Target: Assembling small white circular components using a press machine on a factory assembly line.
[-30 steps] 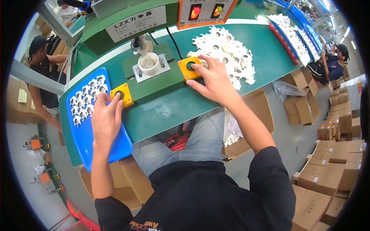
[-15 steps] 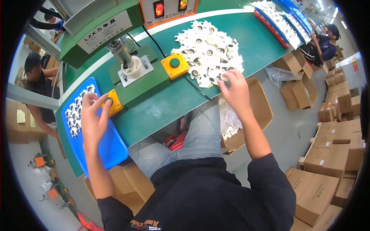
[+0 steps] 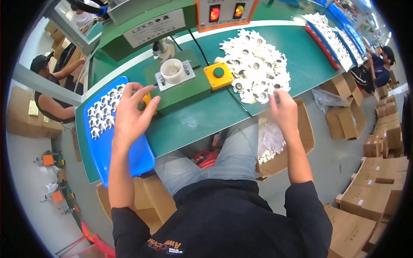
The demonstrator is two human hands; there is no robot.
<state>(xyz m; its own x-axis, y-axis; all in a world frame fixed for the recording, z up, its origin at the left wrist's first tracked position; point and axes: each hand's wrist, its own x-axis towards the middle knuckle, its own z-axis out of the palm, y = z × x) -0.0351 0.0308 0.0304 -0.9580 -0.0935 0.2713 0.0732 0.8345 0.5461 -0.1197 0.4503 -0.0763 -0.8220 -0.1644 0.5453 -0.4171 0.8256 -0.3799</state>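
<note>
My left hand (image 3: 131, 116) is open, thumb and fingers apart, over the left yellow button box (image 3: 147, 100); whether it touches the button is unclear. At the near edge of a heap of white finned plastic parts (image 3: 256, 65), my right hand (image 3: 285, 114) has its fingers drawn together. What they pinch, if anything, is blurred. Between the hands stands a green press (image 3: 148, 32). Its raised metal ram (image 3: 163, 48) has something pale at its lower end. Below sits a white ring-shaped holder (image 3: 173, 71) on a metal plate.
A blue tray (image 3: 140, 161) with rows of white parts lies left. Beside the heap is a second yellow button box (image 3: 218, 76). An open carton (image 3: 304, 129) stands below the table edge. Other people sit at far left and far right; stacked cartons (image 3: 378, 185) fill the right.
The press ram has risen out of the white holder. My right hand's fingers have drawn together at the heap. My left hand's fingers have shifted over the button box. The whole view has swung slightly.
</note>
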